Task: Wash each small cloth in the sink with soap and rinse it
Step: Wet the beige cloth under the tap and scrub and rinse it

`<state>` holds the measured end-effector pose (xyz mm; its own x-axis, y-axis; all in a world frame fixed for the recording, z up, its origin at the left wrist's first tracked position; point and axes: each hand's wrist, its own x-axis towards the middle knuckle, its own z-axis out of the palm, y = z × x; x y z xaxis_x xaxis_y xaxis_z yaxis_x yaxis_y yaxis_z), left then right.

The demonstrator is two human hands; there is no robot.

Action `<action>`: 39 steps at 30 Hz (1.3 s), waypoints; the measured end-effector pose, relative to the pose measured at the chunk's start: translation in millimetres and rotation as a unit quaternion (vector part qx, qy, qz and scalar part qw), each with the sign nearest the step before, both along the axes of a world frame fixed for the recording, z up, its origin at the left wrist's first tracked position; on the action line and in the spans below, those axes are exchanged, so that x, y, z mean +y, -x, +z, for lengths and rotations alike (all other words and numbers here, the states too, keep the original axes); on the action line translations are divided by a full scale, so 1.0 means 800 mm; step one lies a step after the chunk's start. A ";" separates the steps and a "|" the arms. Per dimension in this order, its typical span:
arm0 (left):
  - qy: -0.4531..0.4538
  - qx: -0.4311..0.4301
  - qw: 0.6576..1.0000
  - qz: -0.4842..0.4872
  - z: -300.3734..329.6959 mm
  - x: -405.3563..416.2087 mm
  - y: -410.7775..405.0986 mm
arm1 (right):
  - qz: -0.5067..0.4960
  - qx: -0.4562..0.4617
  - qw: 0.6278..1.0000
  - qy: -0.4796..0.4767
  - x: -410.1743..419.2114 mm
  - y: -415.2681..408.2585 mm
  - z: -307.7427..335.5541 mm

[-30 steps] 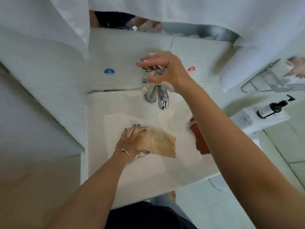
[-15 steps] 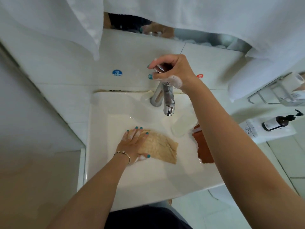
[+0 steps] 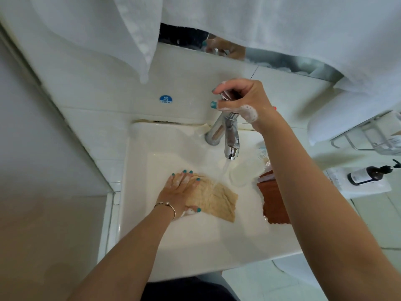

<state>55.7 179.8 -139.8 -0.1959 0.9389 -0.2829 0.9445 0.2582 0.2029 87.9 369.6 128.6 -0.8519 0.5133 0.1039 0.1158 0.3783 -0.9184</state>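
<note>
A beige cloth lies flat in the white sink. My left hand presses on its left part with straight fingers, soap foam on the thumb. My right hand, foamy at the palm, grips the handle on top of the chrome tap. Water runs from the spout onto the cloth's upper edge. A rust-brown cloth lies on the sink's right side, partly hidden by my right forearm.
A clear soap dish sits right of the spout. White towels hang above, a dark pump bottle lies on a shelf at right, and a wire rack is on the wall. A blue COLD sticker marks the tiles.
Water now flows from the tap, where none ran before. My right hand has stayed on the tap handle and my left on the beige cloth; the view shifted slightly.
</note>
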 end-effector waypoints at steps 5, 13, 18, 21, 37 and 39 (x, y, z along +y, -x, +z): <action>0.009 0.004 1.000 -0.005 0.002 -0.001 0.001 | -0.003 -0.002 1.000 0.005 -0.004 0.000 0.003; 0.021 -0.008 1.000 0.001 0.003 -0.001 -0.001 | -0.063 -0.048 0.986 -0.147 -0.020 -0.021 0.011; 0.029 -0.017 0.999 0.031 0.003 -0.008 -0.010 | -0.132 0.048 0.977 -0.158 -0.063 -0.086 -0.023; 0.033 -0.025 0.997 0.062 0.006 -0.014 -0.022 | -0.192 0.077 0.978 -0.020 -0.091 -0.130 -0.069; 0.057 -0.031 0.994 0.085 0.015 -0.048 0.000 | -0.053 -0.478 0.858 -0.181 -0.128 -0.143 -0.320; 0.083 -0.006 0.994 0.071 0.017 -0.058 0.007 | -0.001 -0.505 0.845 -0.175 -0.132 -0.150 -0.318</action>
